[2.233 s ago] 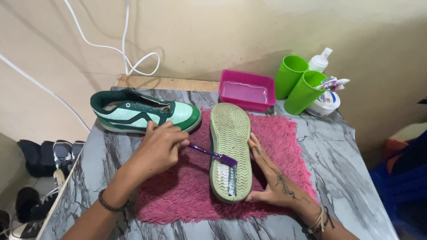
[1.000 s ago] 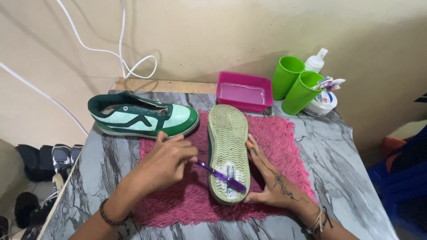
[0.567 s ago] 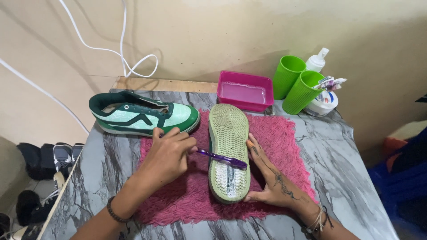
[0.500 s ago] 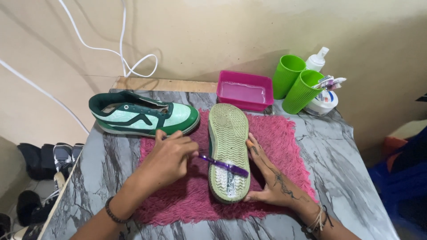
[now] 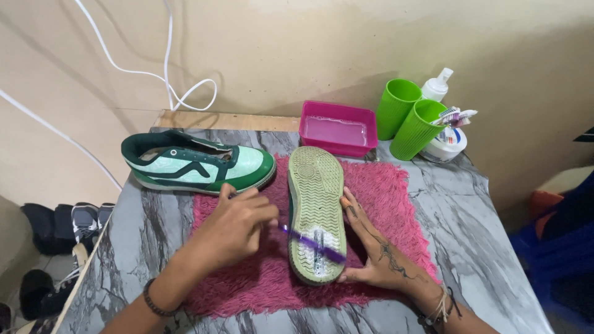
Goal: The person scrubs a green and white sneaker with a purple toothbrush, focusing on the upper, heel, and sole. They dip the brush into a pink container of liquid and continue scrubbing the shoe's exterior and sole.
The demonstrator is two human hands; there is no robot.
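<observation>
A shoe lies upturned on a pink shaggy mat point(image 5: 396, 204), its pale green sole point(image 5: 315, 198) facing up. My left hand point(image 5: 238, 226) grips a purple toothbrush point(image 5: 315, 244) whose bristle end rests on the foamy heel part of the sole. My right hand point(image 5: 371, 253) lies flat against the right side of the shoe and steadies it. A second green and mint shoe point(image 5: 195, 164) stands upright at the mat's far left corner.
A pink tub of water point(image 5: 337, 127) sits behind the mat. Two green cups point(image 5: 411, 120), a white pump bottle point(image 5: 436, 86) and a white tub point(image 5: 448, 145) stand at the back right. White cables hang on the wall. Shoes lie on the floor at left.
My left hand has been moving the toothbrush back and forth along the heel half of the sole. The right hand and shoe have stayed in place.
</observation>
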